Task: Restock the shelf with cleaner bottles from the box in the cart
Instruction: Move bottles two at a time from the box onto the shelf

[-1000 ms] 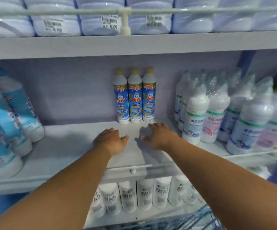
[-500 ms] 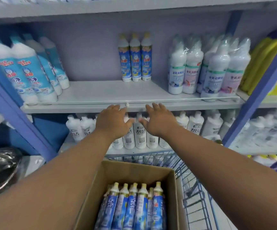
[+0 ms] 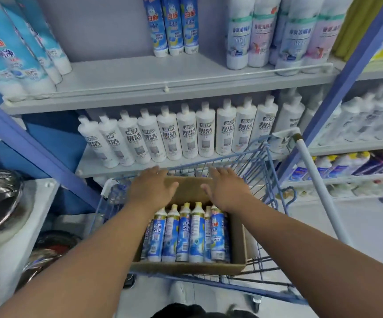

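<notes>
Hands hover, both empty, above the far half of the brown cardboard box [image 3: 238, 249] that sits in the blue wire cart [image 3: 264, 171]: the left hand [image 3: 150, 188] and the right hand [image 3: 226, 189] are palm down with fingers spread and loosely extended, closed on nothing. Just nearer the body than both palms, packed into the near end of the box, stand the blue-labelled cleaner bottles with yellow caps [image 3: 186, 232], upright and shoulder to shoulder, so a bottle has to be lifted straight up by its neck; the open fingers look set for that, one bottle per hand. Beyond the fingertips the box floor is bare, which suggests that stock has come out from that end. Above and well beyond the hands, three matching blue-labelled bottles [image 3: 174, 26] stand in a tight row at the back of the grey metal shelf [image 3: 121, 74], with bare shelf in front of them and to either side; judging by that gap, the work is at an early stage and the next bottles belong in front of or beside those three. Directly past the fingertips, one level lower, a row of white bottles [image 3: 186, 136] fills its own shelf and needs nothing.
</notes>
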